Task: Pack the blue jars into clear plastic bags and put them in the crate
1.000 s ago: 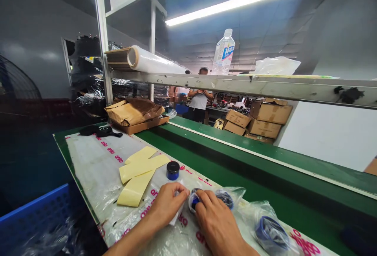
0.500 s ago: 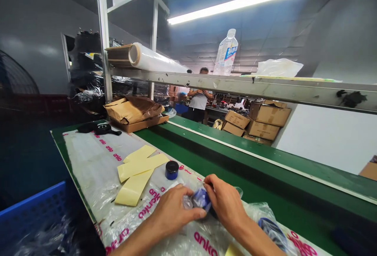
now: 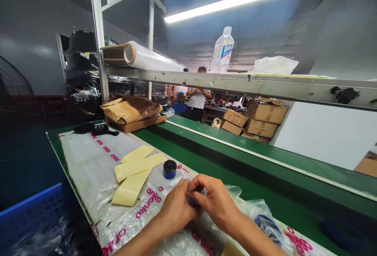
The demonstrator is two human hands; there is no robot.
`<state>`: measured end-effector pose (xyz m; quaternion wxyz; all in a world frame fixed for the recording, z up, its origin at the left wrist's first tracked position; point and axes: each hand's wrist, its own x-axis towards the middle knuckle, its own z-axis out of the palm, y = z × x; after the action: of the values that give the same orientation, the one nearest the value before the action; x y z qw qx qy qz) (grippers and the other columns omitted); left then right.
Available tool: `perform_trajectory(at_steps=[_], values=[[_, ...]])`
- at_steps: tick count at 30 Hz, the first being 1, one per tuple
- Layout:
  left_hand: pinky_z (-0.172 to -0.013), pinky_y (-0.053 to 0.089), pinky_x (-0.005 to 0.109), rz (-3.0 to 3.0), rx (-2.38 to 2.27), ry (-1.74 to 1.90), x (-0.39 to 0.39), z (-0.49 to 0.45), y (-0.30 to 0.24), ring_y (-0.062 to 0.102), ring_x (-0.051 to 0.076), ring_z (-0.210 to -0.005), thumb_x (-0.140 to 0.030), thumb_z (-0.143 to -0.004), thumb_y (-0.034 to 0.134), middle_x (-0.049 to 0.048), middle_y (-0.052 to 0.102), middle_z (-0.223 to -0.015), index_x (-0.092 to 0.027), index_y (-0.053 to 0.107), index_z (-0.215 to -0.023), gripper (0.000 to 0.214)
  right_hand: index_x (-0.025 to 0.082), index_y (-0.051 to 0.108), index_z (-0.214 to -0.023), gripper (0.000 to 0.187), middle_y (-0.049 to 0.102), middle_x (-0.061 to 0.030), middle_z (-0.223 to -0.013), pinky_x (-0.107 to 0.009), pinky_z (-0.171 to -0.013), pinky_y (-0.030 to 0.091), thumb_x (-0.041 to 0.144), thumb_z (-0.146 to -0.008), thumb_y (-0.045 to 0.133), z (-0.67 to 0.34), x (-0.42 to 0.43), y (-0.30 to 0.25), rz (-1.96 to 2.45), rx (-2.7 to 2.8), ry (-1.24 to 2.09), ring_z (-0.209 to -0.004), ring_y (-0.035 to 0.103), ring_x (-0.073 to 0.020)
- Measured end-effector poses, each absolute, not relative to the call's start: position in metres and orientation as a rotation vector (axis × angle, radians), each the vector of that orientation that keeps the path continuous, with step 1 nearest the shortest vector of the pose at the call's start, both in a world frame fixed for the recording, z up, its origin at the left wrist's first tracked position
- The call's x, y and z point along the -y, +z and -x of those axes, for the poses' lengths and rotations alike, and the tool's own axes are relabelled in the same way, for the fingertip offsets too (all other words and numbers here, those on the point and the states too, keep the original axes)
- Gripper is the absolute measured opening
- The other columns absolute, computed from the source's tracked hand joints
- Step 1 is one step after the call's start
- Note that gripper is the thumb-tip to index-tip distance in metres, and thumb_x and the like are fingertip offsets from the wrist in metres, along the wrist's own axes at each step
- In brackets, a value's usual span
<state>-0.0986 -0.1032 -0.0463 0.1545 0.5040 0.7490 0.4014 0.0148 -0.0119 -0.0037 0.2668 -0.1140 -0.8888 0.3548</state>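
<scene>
My left hand (image 3: pixel 176 209) and my right hand (image 3: pixel 216 201) are pressed together near the table's front edge, fingers closed round a small blue jar in a clear bag (image 3: pixel 193 200), mostly hidden between them. Just beyond the hands stands another small blue jar (image 3: pixel 170 169) with a black lid. To its left lie three yellow paper strips (image 3: pixel 136 173). Right of my right wrist lies a clear plastic bag with a dark blue item (image 3: pixel 266 224) inside. All rest on clear plastic sheeting (image 3: pixel 97 165) printed with pink letters.
A green conveyor belt (image 3: pixel 235 161) runs behind the sheeting. A brown paper-filled tray (image 3: pixel 132 112) sits at the far left. The shelf above carries a film roll (image 3: pixel 150 60) and a water bottle (image 3: pixel 223 52). A blue crate (image 3: pixel 32 213) stands low left. A person (image 3: pixel 198 99) stands far back.
My hands have closed in together round the bagged blue jar, which showed between the fingers before and is now nearly covered. The view shifted slightly.
</scene>
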Motion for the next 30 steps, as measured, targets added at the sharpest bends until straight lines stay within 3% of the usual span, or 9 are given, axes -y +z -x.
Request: perform_trajectory(at_steps=[5,9,14,17,19,21,23,25,30], values=[[-0.090,0.044,0.037,-1.496,-2.272,1.069,0.105,0.103,-0.047,0.061,0.030,-0.104,-0.028,-0.070,0.070,0.0070,0.069,-0.108,-0.024,0.068,-0.097,0.028,0.025,0.071,-0.087,0.013,0.075,0.0022,-0.087,-0.031,-0.080,0.043,0.022,-0.089,0.059,-0.025,0.010,-0.001,0.284,2.491,0.697,-0.083,0.065,-0.0187],[-0.082,0.044,0.038,-1.515,-2.348,0.983,0.119,0.107,-0.046,0.062,0.033,-0.099,-0.043,-0.059,0.084,0.0076,0.067,-0.102,-0.020,0.067,-0.093,0.044,0.023,0.068,-0.097,0.027,0.073,-0.0034,-0.091,-0.034,-0.075,0.046,0.041,-0.099,0.048,-0.038,-0.011,-0.001,0.613,2.328,0.628,-0.084,0.065,-0.0223],[-0.092,0.045,0.038,-1.478,-2.272,1.062,0.143,0.117,-0.034,0.061,0.032,-0.109,-0.047,-0.059,0.087,0.0085,0.068,-0.116,-0.021,0.068,-0.114,0.063,0.025,0.065,-0.106,0.020,0.070,-0.0053,-0.108,-0.037,-0.088,0.048,0.032,-0.100,0.047,-0.046,-0.014,-0.009,0.394,2.470,0.515,-0.100,0.064,-0.0225],[-0.099,0.043,0.040,-1.265,-2.175,1.326,0.161,0.128,-0.023,0.060,0.032,-0.113,-0.060,-0.080,0.066,0.0098,0.068,-0.121,-0.020,0.070,-0.115,0.053,0.024,0.064,-0.104,0.019,0.069,-0.0063,-0.108,-0.036,-0.086,0.050,0.029,-0.100,0.046,-0.042,-0.003,-0.008,0.329,2.457,0.464,-0.100,0.064,-0.0222],[-0.096,0.046,0.042,-1.028,-2.023,1.509,0.172,0.134,-0.019,0.064,0.030,-0.104,-0.068,-0.092,0.039,0.0104,0.069,-0.120,-0.019,0.069,-0.119,0.063,0.024,0.064,-0.099,0.020,0.070,-0.0052,-0.100,-0.034,-0.079,0.050,0.029,-0.101,0.045,-0.035,0.008,-0.004,0.338,2.413,0.465,-0.092,0.065,-0.0213],[-0.093,0.050,0.044,-0.836,-1.807,1.636,0.180,0.137,-0.019,0.067,0.028,-0.096,-0.074,-0.094,0.027,0.0118,0.069,-0.122,-0.018,0.063,-0.131,0.076,0.025,0.064,-0.094,0.019,0.070,-0.0033,-0.092,-0.031,-0.072,0.049,0.030,-0.100,0.047,-0.025,0.022,0.000,0.330,2.383,0.503,-0.084,0.066,-0.0203],[-0.094,0.052,0.044,-0.765,-1.630,1.734,0.185,0.135,-0.023,0.067,0.028,-0.101,-0.075,-0.093,0.032,0.0128,0.063,-0.134,-0.018,0.056,-0.139,0.078,0.024,0.064,-0.092,0.014,0.070,-0.0021,-0.088,-0.030,-0.068,0.048,0.030,-0.098,0.052,-0.012,0.039,0.001,0.305,2.380,0.537,-0.078,0.067,-0.0199],[-0.100,0.051,0.043,-0.758,-1.553,1.839,0.188,0.130,-0.027,0.060,0.030,-0.120,-0.073,-0.093,0.038,0.0108,0.051,-0.150,-0.020,0.054,-0.141,0.073,0.024,0.064,-0.097,0.007,0.072,-0.0028,-0.092,-0.031,-0.067,0.048,0.028,-0.093,0.060,0.003,0.055,-0.001,0.289,2.413,0.522,-0.079,0.069,-0.0214],[-0.114,0.042,0.044,-0.740,-1.558,1.922,0.195,0.116,-0.030,0.033,0.031,-0.147,-0.074,-0.092,0.041,0.0059,0.042,-0.158,-0.025,0.054,-0.143,0.072,0.022,0.065,-0.106,0.021,0.072,-0.0065,-0.101,-0.033,-0.070,0.051,0.027,-0.087,0.069,0.030,0.078,-0.009,0.395,2.527,0.412,-0.090,0.071,-0.0273]])
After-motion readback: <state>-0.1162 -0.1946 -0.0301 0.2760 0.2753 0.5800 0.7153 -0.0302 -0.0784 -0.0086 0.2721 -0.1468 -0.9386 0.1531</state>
